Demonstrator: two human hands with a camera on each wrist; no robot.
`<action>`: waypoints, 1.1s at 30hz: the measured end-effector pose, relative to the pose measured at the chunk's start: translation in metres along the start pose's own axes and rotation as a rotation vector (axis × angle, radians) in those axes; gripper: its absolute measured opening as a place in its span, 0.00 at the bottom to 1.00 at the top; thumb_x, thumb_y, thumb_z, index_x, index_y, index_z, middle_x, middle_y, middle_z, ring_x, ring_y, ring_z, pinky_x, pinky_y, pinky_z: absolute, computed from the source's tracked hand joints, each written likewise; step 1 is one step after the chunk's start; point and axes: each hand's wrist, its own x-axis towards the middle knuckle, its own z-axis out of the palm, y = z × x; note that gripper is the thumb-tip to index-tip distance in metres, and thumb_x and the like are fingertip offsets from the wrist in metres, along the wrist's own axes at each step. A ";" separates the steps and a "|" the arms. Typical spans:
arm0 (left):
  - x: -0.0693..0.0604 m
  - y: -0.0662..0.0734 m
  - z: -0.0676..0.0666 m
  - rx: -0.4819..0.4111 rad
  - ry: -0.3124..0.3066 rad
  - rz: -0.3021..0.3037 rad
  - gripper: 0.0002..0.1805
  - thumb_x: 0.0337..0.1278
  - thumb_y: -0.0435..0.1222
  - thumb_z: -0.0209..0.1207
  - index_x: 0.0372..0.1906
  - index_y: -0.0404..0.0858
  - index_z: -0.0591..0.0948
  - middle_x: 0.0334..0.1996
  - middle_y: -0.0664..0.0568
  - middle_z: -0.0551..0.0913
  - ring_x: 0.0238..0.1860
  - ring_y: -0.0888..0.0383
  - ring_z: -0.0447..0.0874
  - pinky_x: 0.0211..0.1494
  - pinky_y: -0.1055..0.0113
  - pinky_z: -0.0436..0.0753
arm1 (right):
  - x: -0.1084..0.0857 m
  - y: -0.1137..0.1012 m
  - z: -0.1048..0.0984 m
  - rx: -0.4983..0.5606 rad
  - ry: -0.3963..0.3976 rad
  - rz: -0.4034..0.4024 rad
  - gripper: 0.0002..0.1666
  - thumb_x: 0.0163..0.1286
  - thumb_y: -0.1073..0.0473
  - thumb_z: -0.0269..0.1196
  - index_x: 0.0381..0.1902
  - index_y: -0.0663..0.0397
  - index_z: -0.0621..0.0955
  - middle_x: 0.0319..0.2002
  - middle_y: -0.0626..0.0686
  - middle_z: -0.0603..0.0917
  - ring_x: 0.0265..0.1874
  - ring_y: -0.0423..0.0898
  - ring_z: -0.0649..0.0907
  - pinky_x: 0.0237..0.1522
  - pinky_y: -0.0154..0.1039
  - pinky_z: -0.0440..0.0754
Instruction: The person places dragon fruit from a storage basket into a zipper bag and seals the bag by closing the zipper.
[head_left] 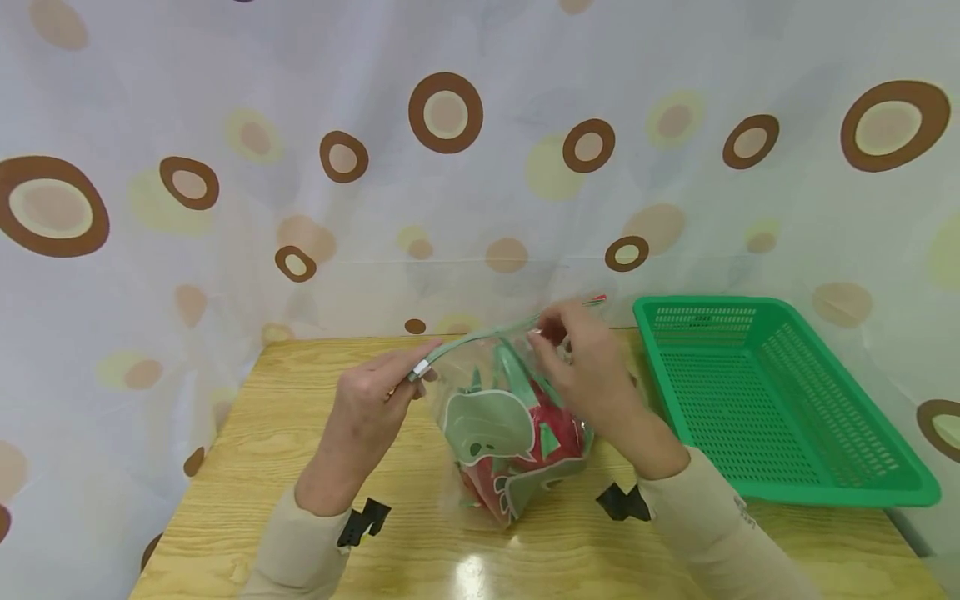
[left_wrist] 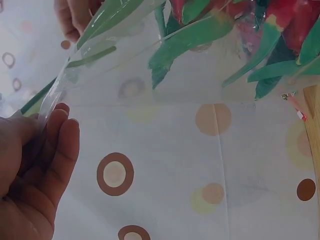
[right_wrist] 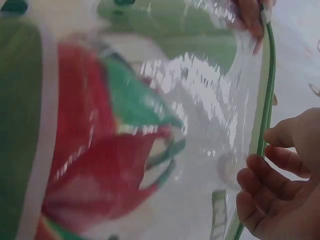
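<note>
A clear zip bag with green printed shapes stands on the table between my hands. Inside it are red fruits with green pointed scales, like dragon fruit; the print hides part of them. Along its top runs a green zip strip, and a white slider sits at the left end. My left hand pinches the bag's top corner beside that slider. Further right, my right hand pinches the zip strip between thumb and fingers, as the right wrist view shows.
A green plastic basket with slotted walls stands to the right of the bag. The wooden table ends at the back against a hanging white sheet with brown and yellow spots.
</note>
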 end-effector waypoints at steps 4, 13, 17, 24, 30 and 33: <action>0.001 0.002 0.001 0.032 0.001 -0.010 0.21 0.51 0.21 0.66 0.52 0.37 0.85 0.25 0.50 0.88 0.22 0.63 0.85 0.28 0.79 0.81 | -0.005 -0.024 0.005 0.227 -0.177 0.082 0.03 0.72 0.60 0.62 0.39 0.54 0.82 0.30 0.48 0.84 0.26 0.41 0.79 0.28 0.33 0.79; 0.000 0.004 0.001 0.195 0.014 0.062 0.24 0.45 0.20 0.70 0.52 0.34 0.85 0.27 0.47 0.88 0.25 0.58 0.87 0.29 0.72 0.85 | -0.004 -0.060 0.024 0.763 -0.457 0.336 0.14 0.77 0.55 0.56 0.47 0.59 0.81 0.32 0.54 0.84 0.26 0.47 0.78 0.29 0.37 0.80; 0.000 0.005 0.001 0.238 0.024 0.093 0.25 0.45 0.19 0.69 0.52 0.34 0.85 0.27 0.46 0.87 0.25 0.55 0.87 0.30 0.68 0.87 | 0.000 -0.065 0.029 0.848 -0.475 0.407 0.14 0.77 0.55 0.56 0.46 0.59 0.82 0.32 0.53 0.85 0.25 0.45 0.79 0.30 0.36 0.82; 0.000 0.008 0.002 0.312 0.029 0.148 0.29 0.43 0.14 0.62 0.54 0.36 0.83 0.24 0.48 0.83 0.20 0.58 0.78 0.21 0.71 0.79 | 0.005 -0.068 0.034 1.063 -0.523 0.514 0.19 0.77 0.56 0.56 0.46 0.72 0.78 0.34 0.54 0.86 0.22 0.43 0.81 0.26 0.34 0.82; 0.002 0.010 -0.001 0.360 0.003 0.173 0.25 0.50 0.18 0.64 0.55 0.35 0.84 0.25 0.48 0.82 0.21 0.58 0.78 0.23 0.71 0.80 | 0.008 -0.068 0.036 1.061 -0.529 0.537 0.19 0.75 0.55 0.58 0.43 0.71 0.80 0.30 0.53 0.87 0.21 0.43 0.82 0.26 0.36 0.84; 0.002 0.011 -0.002 0.381 0.003 0.193 0.25 0.50 0.19 0.66 0.56 0.36 0.83 0.25 0.48 0.82 0.21 0.58 0.78 0.23 0.71 0.81 | 0.008 -0.067 0.036 1.057 -0.531 0.532 0.17 0.75 0.56 0.59 0.40 0.69 0.81 0.28 0.52 0.86 0.20 0.43 0.81 0.26 0.36 0.84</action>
